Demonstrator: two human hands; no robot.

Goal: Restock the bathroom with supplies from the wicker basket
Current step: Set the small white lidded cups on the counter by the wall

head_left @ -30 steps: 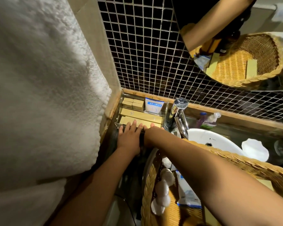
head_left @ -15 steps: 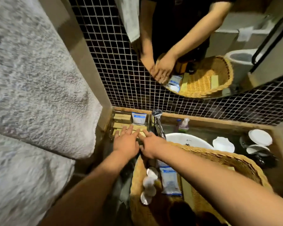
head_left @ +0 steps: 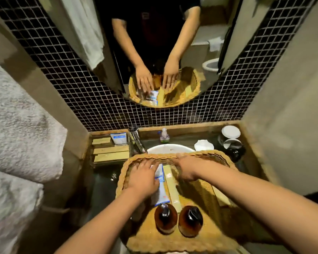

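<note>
Two thick white towels (head_left: 17,136) fill the left side, beside a wall of small dark tiles (head_left: 62,85). On that wall a round mirror (head_left: 154,33) reflects the person's arms and the basket.

Below it, the wicker basket (head_left: 206,158) lies across the front of the white sink (head_left: 170,147), which is set in the desk (head_left: 103,182). Its far rim is near the tap (head_left: 137,141). Left of the basket, a tray (head_left: 110,162) holds rows of yellow boxes (head_left: 111,153) and a small pouch (head_left: 119,139) at the back.

Both hands are inside the basket. The left hand (head_left: 145,177) lies flat, fingers straight and spread, on a blue-and-white packet (head_left: 162,195). The right hand (head_left: 186,168) is blurred, but its fingers stretch out near the far rim and grip nothing.

Between the hands, a long yellow box (head_left: 172,189) lies beside the packet. Two brown bottles (head_left: 165,219) stand side by side at the near end.

Behind the sink are lidded cups (head_left: 230,132), a white shell-shaped dish (head_left: 203,145) and a small spray bottle (head_left: 164,135).
</note>
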